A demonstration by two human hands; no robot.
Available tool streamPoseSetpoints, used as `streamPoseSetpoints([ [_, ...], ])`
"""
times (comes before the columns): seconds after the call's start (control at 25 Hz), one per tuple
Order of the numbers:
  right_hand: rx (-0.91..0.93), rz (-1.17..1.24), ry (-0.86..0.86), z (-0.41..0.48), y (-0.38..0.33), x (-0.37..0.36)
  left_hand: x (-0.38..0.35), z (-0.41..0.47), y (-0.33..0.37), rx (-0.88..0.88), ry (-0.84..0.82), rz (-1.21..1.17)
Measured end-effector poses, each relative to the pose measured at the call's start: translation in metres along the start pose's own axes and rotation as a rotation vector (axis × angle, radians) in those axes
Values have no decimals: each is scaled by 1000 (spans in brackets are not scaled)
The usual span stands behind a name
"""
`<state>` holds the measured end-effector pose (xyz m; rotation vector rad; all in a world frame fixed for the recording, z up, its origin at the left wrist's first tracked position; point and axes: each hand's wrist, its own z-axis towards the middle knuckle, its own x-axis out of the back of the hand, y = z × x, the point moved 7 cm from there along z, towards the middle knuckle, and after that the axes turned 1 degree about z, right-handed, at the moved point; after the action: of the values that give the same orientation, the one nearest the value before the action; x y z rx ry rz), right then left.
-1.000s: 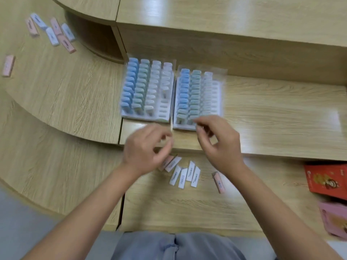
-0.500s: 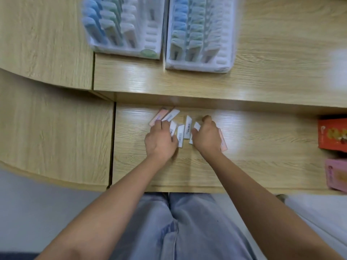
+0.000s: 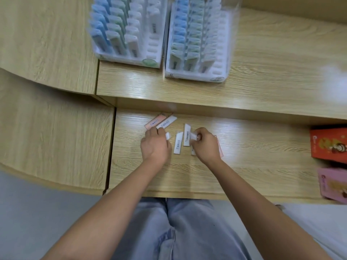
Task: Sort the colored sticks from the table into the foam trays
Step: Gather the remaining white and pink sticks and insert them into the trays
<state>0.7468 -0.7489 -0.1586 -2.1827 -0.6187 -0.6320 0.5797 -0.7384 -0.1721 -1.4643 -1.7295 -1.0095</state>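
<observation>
A pale wood-grain desk [image 3: 262, 156] runs in two levels, a raised shelf at the back and a lower top close to the person. On the shelf two white foam trays stand side by side, the left foam tray [image 3: 131, 61] and the right foam tray [image 3: 221, 59]. Both are packed with upright blue, green and white sticks in colour columns, and the empty slots seem to be mostly down each right-hand side.

The loose sticks lie flat on the lower top, just in front of the step up to the shelf. There is a pink flat stick [image 3: 154, 122] touching a white flat stick [image 3: 167, 122], and two more white sticks [image 3: 178, 143] lie between the hands.

The left hand [image 3: 155, 146] has its fingers curled round a short white stick end [image 3: 168, 135]. The right hand [image 3: 205, 145] pinches another white stick [image 3: 193, 136] in curled fingertips, likely so that two go up together. A second pink stick [image 3: 219, 148] shows at its far side.

The step edge sits close behind the pile, so I judge each hand must lift before reaching forward. Bare wood opens to the right as far as a red cardboard box [image 3: 328, 145] and a pink cardboard box [image 3: 332, 184]
</observation>
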Motion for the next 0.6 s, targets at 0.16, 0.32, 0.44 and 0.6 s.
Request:
streamPoseSetpoints([
  [0.16,57,97,-36,-17,-11,14,-5,-3,-2,-34,9,16],
  [0.32,189,146,-126,-31,-42,17,-10,-6,-8,-38,38,-84],
  [0.44,310,160,-131,-37,-77,26,-9,-9,-10,-110,22,-138],
  [0.6,481,195,-96,-48,-127,52,19,-28,-16,-268,122,-433],
])
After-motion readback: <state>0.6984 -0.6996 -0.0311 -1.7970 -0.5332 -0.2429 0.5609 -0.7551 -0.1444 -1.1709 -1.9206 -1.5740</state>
